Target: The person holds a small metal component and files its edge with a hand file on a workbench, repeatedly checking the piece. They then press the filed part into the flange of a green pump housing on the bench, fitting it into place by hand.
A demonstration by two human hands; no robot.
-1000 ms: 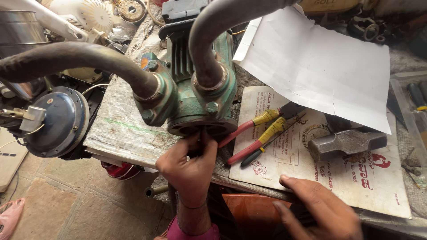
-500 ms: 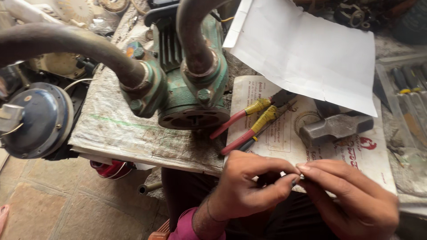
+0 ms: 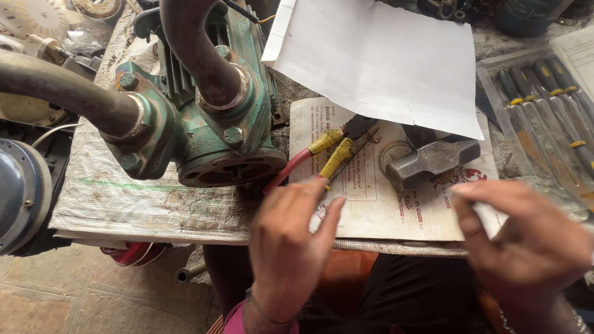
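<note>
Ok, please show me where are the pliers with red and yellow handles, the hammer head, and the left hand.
pliers (image 3: 337, 156): head view, on the yellow part of one handle.
hammer head (image 3: 431, 159): head view, on the middle of the grey metal block.
left hand (image 3: 286, 238): head view, on the back of the hand.

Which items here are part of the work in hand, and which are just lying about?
In hand or nearest:
left hand
right hand
red-and-yellow-handled pliers
green pump

Lying about:
hammer head
white paper sheet
screwdriver set
</note>
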